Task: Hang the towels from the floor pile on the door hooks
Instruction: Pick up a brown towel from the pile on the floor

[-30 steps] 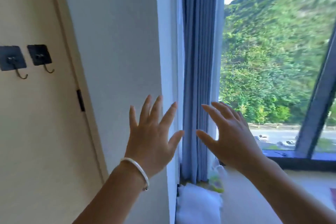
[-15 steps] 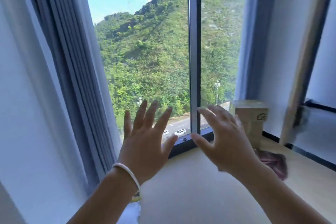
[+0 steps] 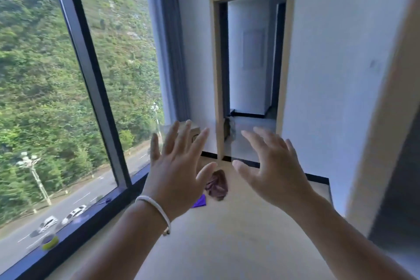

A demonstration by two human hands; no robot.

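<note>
A crumpled maroon towel (image 3: 217, 185) lies on the pale floor near the far wall, with a purple cloth (image 3: 200, 201) beside it to the left. My left hand (image 3: 177, 173), with a white bracelet on the wrist, is raised in front of me with fingers spread and holds nothing. My right hand (image 3: 270, 168) is raised beside it, fingers spread, also empty. Both hands hover in the air well short of the towels. The door hooks are out of view.
A large window with a dark frame (image 3: 91, 88) fills the left. A blue curtain (image 3: 172, 48) hangs in the corner, a cardboard box (image 3: 193, 132) below it. An open doorway (image 3: 250, 70) leads to another room. A wooden door frame edge (image 3: 386, 120) stands at right.
The view has swung right, from the door with hooks past the window to the doorway and the towels on the floor. Both hands stay raised, spread and empty.
</note>
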